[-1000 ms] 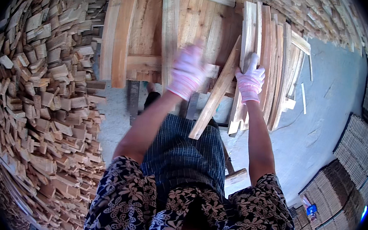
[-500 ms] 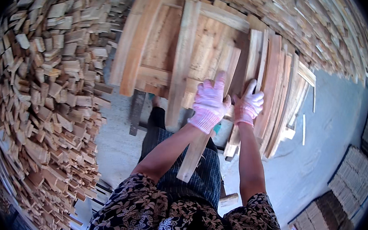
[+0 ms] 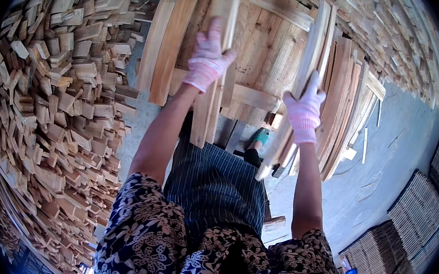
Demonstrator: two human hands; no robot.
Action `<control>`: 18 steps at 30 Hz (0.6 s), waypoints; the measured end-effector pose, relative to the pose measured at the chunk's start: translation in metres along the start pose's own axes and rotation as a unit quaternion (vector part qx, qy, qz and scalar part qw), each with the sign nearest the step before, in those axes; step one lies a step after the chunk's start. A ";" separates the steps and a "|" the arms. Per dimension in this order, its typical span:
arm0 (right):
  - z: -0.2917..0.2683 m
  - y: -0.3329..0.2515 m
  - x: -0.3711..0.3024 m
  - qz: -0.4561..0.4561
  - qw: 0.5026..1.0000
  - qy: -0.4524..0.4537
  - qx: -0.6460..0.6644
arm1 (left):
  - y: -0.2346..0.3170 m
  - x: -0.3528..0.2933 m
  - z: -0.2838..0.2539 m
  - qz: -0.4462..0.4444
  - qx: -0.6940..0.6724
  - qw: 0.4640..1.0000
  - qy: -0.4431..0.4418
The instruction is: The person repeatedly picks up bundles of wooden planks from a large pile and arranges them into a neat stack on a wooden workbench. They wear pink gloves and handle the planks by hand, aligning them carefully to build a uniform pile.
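Observation:
My left hand [image 3: 206, 62], in a pink and white knit glove, lies on the wooden planks [image 3: 207, 120] placed side by side at the left middle of the work surface. Its fingers stretch forward and its thumb points right, across the edge of a blurred plank. My right hand [image 3: 305, 113], gloved alike, is closed round a long pale wooden strip [image 3: 276, 159], thumb on the left and fingers on the right. That strip slants over the right part of the wide wooden panel [image 3: 262, 55]. Part of the strip is hidden under the right hand.
Chopped wood pieces [image 3: 71, 118] are heaped high on the left, with another wood pile [image 3: 392, 28] at the far right. More boards [image 3: 339, 105] stand right of my right hand. A green-shod foot [image 3: 262, 136] shows beneath. Bundled slats [image 3: 419, 208] lie on the grey floor [image 3: 386, 138].
My left hand has moved left and forward, and the short plank formerly under it now lies on the left planks. My right hand has shifted slightly and now grips a pale strip, moved leftward.

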State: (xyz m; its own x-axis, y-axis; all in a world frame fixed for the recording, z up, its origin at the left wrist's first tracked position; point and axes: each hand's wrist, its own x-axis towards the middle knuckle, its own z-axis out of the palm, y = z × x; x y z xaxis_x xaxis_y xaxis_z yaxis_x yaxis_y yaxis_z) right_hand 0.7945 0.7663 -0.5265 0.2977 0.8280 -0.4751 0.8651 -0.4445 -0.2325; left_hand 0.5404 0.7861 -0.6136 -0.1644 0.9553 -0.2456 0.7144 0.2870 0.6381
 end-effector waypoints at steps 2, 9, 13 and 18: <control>0.010 -0.027 0.017 0.007 1.000 -0.003 0.008 | 0.015 0.020 -0.036 -0.047 0.015 0.999 -0.006; 0.098 -0.053 0.057 -0.032 0.985 0.096 -0.139 | -0.008 0.113 0.028 -0.029 0.307 0.940 0.143; 0.088 -0.012 0.076 -0.058 0.989 0.093 0.103 | 0.000 0.110 0.039 -0.003 0.334 0.939 0.086; 0.057 0.037 0.080 -0.136 0.960 0.153 0.191 | 0.015 0.118 0.009 -0.062 0.195 0.979 -0.012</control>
State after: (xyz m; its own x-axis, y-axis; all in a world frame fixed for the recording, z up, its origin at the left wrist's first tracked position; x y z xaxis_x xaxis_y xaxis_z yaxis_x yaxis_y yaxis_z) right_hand 0.8274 0.7962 -0.6218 0.2365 0.9670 -0.0944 0.7334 -0.2414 -0.6355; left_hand 0.5380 0.9025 -0.6397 -0.2542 0.9113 -0.3238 0.8956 0.3482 0.2770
